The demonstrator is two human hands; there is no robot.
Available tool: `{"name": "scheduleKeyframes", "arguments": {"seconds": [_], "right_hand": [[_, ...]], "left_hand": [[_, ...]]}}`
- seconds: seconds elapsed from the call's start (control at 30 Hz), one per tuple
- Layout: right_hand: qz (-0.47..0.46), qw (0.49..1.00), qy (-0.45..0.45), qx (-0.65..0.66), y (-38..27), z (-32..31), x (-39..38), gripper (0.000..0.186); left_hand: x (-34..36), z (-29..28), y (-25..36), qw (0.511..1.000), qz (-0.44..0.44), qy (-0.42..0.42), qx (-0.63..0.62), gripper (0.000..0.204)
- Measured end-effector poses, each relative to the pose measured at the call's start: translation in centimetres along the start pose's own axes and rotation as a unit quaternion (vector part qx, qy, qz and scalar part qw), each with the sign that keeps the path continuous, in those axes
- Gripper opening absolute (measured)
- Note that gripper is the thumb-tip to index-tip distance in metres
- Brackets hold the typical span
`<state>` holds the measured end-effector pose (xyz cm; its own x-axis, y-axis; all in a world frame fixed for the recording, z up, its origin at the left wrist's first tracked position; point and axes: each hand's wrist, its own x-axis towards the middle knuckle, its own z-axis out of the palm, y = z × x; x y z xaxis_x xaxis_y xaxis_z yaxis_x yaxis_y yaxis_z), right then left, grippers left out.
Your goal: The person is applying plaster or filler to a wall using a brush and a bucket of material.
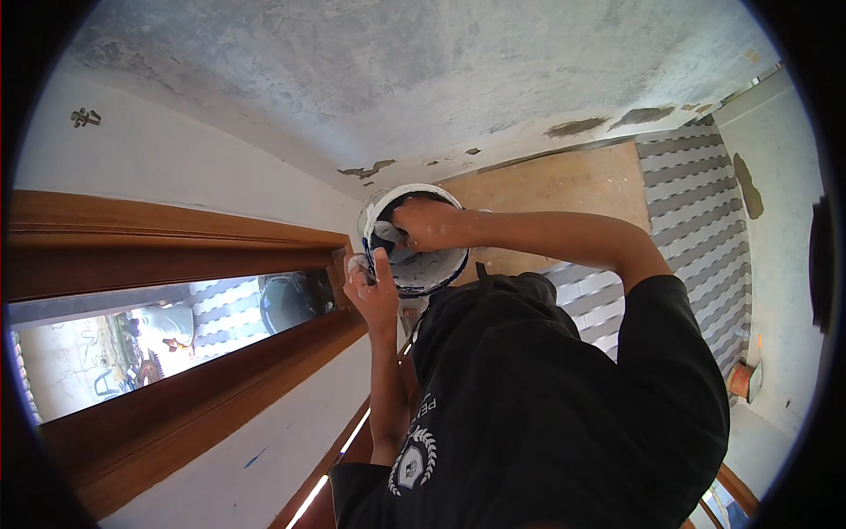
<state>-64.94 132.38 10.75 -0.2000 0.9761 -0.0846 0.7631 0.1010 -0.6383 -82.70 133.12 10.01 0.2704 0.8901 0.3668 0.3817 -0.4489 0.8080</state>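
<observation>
A white bucket with dark smears round its rim and pale paste inside stands near the wall corner. My right hand reaches into it, fingers bent around a grey object that I cannot make out, its tip hidden in the bucket. My left hand is at the bucket's lower-left rim, thumb raised and fingers curled and smeared with grey-white paste; what they hold is unclear.
A wooden window frame runs along the left. Behind the bucket are a tan board over a striped tiled floor and a patchy plastered wall. An orange object lies by the right wall.
</observation>
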Motion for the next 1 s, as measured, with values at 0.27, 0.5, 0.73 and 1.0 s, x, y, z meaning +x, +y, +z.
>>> {"name": "scheduleKeyframes", "arguments": {"seconds": [0.27, 0.5, 0.73, 1.0], "right_hand": [[-0.101, 0.994, -0.036, -0.031, 0.9, -0.7, 1.5, 0.033], [-0.113, 0.972, -0.092, -0.182, -0.4, 0.2, 2.3, 0.029], [-0.146, 0.989, 0.014, -0.032, 1.7, 2.2, 3.0, 0.033], [-0.155, 0.969, -0.027, -0.192, -0.5, 0.9, 2.2, 0.013]], "left_hand": [[1.0, -0.5, -0.1, 0.999, 0.006, -0.03, 0.009, 0.034], [1.7, -0.8, 0.7, 0.998, 0.009, -0.047, 0.04, 0.033], [1.1, -0.6, -0.1, 0.998, 0.008, -0.048, 0.045, 0.034], [1.5, -1.1, -0.3, 0.998, 0.015, -0.019, 0.061, 0.034]]}}
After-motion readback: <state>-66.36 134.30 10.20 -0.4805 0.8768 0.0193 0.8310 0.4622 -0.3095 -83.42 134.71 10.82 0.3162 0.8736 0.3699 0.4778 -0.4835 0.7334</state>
